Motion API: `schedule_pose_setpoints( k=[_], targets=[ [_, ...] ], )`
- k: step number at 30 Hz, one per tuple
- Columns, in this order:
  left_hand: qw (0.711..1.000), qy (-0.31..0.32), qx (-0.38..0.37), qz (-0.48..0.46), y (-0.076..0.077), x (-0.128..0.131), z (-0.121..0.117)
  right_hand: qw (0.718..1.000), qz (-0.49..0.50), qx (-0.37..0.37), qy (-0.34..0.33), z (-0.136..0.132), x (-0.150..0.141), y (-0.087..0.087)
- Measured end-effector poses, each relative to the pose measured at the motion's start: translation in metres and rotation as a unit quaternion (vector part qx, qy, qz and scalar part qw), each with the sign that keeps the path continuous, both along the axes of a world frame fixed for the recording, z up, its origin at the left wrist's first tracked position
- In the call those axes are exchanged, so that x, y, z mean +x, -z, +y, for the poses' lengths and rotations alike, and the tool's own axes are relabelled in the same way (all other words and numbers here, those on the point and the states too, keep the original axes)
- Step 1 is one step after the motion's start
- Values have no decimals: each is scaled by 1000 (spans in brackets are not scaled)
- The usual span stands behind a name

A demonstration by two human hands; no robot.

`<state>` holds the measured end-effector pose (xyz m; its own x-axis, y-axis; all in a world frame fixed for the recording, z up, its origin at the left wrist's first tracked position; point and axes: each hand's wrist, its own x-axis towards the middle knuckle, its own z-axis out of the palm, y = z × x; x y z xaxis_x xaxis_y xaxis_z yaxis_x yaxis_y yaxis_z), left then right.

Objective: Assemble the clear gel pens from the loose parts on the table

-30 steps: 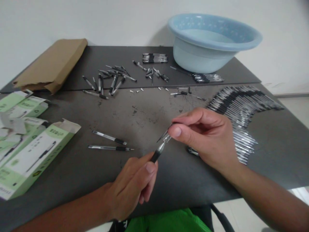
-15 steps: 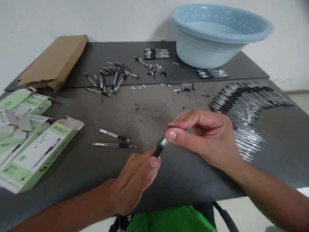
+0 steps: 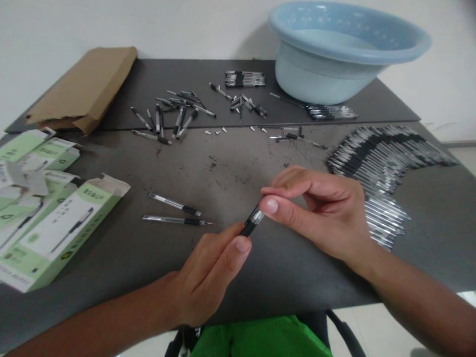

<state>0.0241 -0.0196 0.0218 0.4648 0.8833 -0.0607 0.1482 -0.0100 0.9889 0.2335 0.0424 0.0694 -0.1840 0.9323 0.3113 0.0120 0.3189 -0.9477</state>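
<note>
Between my two hands, above the near part of the table, is a black and clear pen (image 3: 252,223), tilted up to the right. My left hand (image 3: 213,270) is closed round its lower part. At its upper end, my right hand (image 3: 316,210) pinches the pen between thumb and forefinger. My palms and fingers hide most of the pen. Left of my hands lie a capless pen (image 3: 173,220) with its tip pointing right and another pen (image 3: 174,204) just behind it.
Green-white pen boxes (image 3: 63,233) lie at the left, near a brown paper envelope (image 3: 84,89). Loose pens and caps (image 3: 178,116) are scattered farther back. A blue basin (image 3: 316,74) stands at the back right. Rows of pens (image 3: 383,148) fan out on the right.
The view has tilted and shifted slightly, so everything sits a little differently in the frame. Both hands keep the same grip on the pen.
</note>
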Motion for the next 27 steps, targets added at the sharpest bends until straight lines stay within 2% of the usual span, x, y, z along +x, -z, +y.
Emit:
schedule_pose_setpoints(
  k=[8, 13, 17, 20, 23, 27],
  targets=[
    [999, -3, 13, -31, -5, 8, 4, 998, 28, -46, -16, -3, -4, 0],
    [999, 9, 23, -35, -2, 5, 6, 997, 26, -65, -41, -2, -3, 5],
    [997, -27, 41, -51, 6, 2, 3, 993, 6, -47, -110, -1, -3, 20],
    [993, -27, 24, -115, 10, 2, 3, 987, -14, 5, -163, 0, -7, 26],
    [990, -7, 8, -140, 12, 3, 6, 984, -7, 28, -174, 1, -11, 26],
    [989, 25, -6, -149, 16, 6, 10, 984, -15, -2, -177, -1, -10, 22]
  ],
)
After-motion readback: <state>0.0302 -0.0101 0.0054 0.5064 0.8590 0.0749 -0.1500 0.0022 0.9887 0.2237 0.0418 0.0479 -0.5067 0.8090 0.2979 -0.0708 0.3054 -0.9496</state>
